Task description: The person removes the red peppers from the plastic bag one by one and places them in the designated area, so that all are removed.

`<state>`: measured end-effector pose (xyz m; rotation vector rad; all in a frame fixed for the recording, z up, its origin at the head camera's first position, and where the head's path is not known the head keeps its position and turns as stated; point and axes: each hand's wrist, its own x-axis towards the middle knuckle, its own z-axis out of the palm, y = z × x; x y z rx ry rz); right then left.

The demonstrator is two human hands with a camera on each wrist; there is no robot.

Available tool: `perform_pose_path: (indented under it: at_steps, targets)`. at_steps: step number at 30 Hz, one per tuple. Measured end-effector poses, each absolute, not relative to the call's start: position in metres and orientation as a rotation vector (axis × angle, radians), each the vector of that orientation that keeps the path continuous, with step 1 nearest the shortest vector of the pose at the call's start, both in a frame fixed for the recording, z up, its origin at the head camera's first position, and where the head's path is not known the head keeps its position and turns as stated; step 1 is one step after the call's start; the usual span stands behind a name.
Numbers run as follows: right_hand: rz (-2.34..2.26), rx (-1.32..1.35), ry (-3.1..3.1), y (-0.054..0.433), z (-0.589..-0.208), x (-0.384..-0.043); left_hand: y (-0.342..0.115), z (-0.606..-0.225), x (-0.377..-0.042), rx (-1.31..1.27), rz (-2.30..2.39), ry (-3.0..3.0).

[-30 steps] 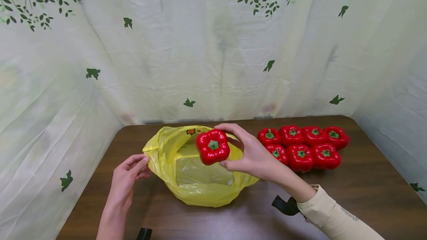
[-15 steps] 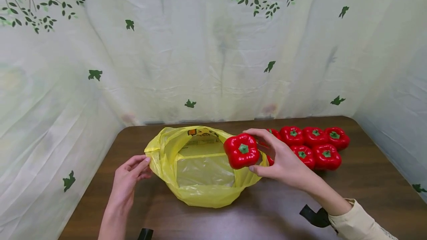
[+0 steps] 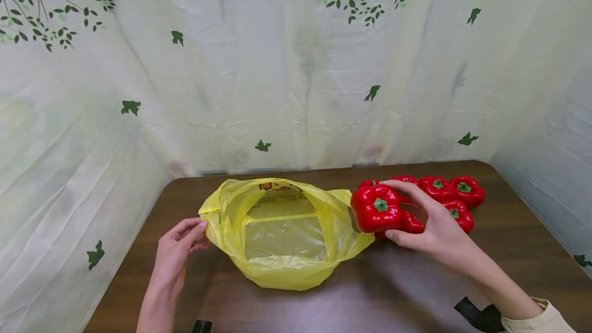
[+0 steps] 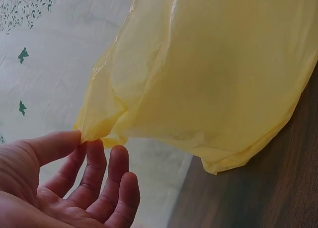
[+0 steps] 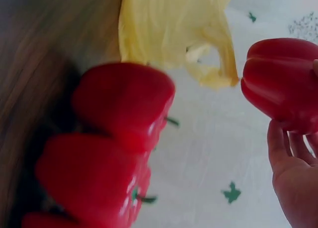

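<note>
A yellow plastic bag [image 3: 296, 274] stands on the table with its mouth wide, and its see-through bottom shows inside. My left hand [image 3: 178, 251] pinches the left edge of its mouth between thumb and fingertips; the left wrist view shows the gathered plastic [image 4: 97, 121] there. Just past the bag's right edge, my right hand [image 3: 432, 227] grips a glossy red bell pepper [image 3: 375, 208], green stem facing the head camera. The right wrist view has this held pepper [image 5: 283, 81] at the right, raised above the others.
Several more red bell peppers [image 3: 467, 191] stand in two rows on the brown table [image 3: 324, 312] at the right, partly hidden behind my right hand. A pale curtain [image 3: 296, 91] printed with leaves and birds surrounds the table's back and sides.
My right hand has carried the bell pepper rightward from over the bag's mouth to beyond its right edge, close to the other peppers. The left hand keeps its hold on the bag.
</note>
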<state>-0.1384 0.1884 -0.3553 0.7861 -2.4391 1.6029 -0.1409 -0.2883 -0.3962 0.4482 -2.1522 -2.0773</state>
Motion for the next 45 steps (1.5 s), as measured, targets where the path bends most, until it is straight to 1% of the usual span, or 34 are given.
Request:
perform_pose_path:
  at_steps: [11, 19, 31, 40, 45]
  targets:
    - [1.425, 0.663, -2.52, 0.236, -0.346, -0.13, -0.288, -0.396, -0.14, 0.411, -2.084, -2.143]
    - [1.219, 0.581, -2.585, 0.272, -0.348, -0.125, -0.288, -0.397, -0.14, 0.439, -2.092, -2.145]
    - [1.24, 0.556, -2.545, 0.316, -0.357, -0.121, -0.287, -0.398, -0.141, 0.432, -2.077, -2.162]
    - [1.145, 0.389, -2.595, 0.348, -0.368, -0.126, -0.288, -0.397, -0.141, 0.427, -2.073, -2.168]
    - [1.116, 0.357, -2.614, 0.365, -0.379, -0.127, -0.289, -0.396, -0.141, 0.442, -2.069, -2.171]
